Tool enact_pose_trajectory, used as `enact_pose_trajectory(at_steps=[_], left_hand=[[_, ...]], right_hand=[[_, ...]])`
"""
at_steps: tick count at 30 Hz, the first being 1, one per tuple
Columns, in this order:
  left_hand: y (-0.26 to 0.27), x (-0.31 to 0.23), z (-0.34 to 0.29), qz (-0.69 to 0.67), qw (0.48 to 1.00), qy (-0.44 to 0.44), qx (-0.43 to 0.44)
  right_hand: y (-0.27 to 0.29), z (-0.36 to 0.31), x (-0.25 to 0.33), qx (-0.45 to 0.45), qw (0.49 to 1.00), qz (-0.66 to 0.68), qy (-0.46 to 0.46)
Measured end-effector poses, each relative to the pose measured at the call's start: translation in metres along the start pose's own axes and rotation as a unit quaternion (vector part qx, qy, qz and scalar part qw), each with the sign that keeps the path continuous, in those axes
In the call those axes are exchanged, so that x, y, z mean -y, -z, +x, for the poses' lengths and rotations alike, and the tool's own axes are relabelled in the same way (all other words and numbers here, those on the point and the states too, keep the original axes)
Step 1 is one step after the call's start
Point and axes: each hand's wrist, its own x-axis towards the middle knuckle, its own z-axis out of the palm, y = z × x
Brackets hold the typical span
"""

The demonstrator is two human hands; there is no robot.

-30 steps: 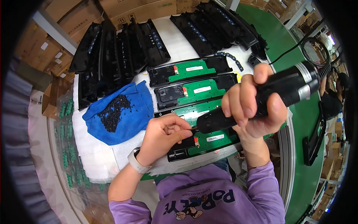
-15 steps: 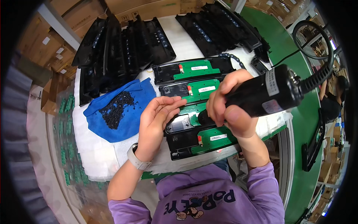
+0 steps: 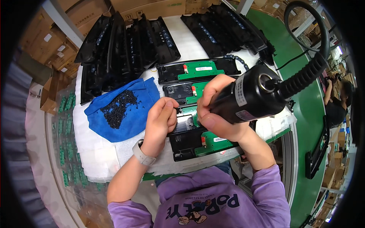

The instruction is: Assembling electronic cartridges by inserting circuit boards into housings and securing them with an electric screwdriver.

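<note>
The right hand (image 3: 221, 127) grips a smooth black cylindrical power tool (image 3: 260, 98) with pale printed labels (image 3: 240, 90), a glossy panel (image 3: 183, 124) at its eight o'clock and, at nine, the left hand (image 3: 162, 117), curled closed, any contents hidden, near a blue cloth (image 3: 131, 130) bearing grainy black bits (image 3: 117, 110).

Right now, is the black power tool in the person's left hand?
No, the right hand grips the black power tool.

The power tool (image 3: 247, 97) is black, the circuit boards (image 3: 200, 74) green, the cloth (image 3: 138, 117) blue and the shirt (image 3: 243, 207) purple
</note>
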Motion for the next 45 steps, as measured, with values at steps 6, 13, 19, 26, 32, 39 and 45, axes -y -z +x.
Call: enact_pose_trajectory(at_steps=[6, 13, 19, 26, 32, 39, 45], left_hand=[[-0.002, 0.004, 0.000, 0.009, 1.000, 0.007, -0.014], [0.000, 0.002, 0.001, 0.084, 0.996, 0.006, 0.022], [-0.004, -0.007, -0.008, 0.116, 0.993, -0.008, 0.034], [-0.010, -0.007, -0.010, 0.086, 0.993, -0.015, 0.079], [-0.010, -0.005, -0.010, 0.094, 0.992, -0.027, 0.074], [-0.004, -0.006, -0.012, 0.098, 0.993, -0.013, 0.067], [0.010, -0.005, 0.001, 0.109, 0.983, -0.147, -0.034]], right_hand=[[-0.001, -0.001, 0.005, -0.007, 0.998, 0.061, -0.010], [0.013, -0.003, -0.003, -0.044, 0.967, 0.250, 0.029], [0.034, -0.001, -0.003, -0.084, 0.901, 0.387, 0.178], [0.039, -0.004, -0.009, -0.114, 0.888, 0.402, 0.191], [0.037, -0.004, -0.011, -0.114, 0.894, 0.395, 0.177], [0.026, 0.009, -0.002, -0.185, 0.883, 0.415, 0.121], [0.004, 0.027, -0.004, -0.138, 0.966, 0.218, 0.035]])
